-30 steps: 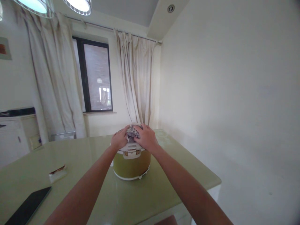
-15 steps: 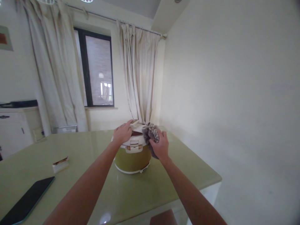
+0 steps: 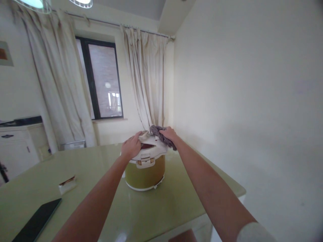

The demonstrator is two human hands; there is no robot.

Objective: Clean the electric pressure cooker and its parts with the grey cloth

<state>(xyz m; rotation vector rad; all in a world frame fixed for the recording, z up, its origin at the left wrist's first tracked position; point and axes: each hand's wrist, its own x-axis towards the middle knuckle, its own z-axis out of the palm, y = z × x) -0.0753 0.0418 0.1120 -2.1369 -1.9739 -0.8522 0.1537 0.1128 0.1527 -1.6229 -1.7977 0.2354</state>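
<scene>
A rice cooker (image 3: 145, 173) with a green-gold body, white lid and front latch stands upright on the table. My left hand (image 3: 131, 146) is closed on the left side of its lid, fingers curled by the pale handle; their tips are partly hidden. In my right hand (image 3: 169, 133) a bunched grey cloth (image 3: 160, 131) is gripped, pressed against the lid's far right edge. Part of the cloth hangs down over the lid's right side.
The green glossy tabletop (image 3: 101, 168) carries a small white packet (image 3: 67, 185) and a dark flat tablet-like slab (image 3: 37, 220) at left. A white wall (image 3: 239, 101) runs along the right. Behind are curtains (image 3: 148, 77) and a white cabinet (image 3: 17, 144).
My right hand has moved the cloth from the lid's front right side to its far right edge. My left hand stays on the lid. The view has tilted slightly up.
</scene>
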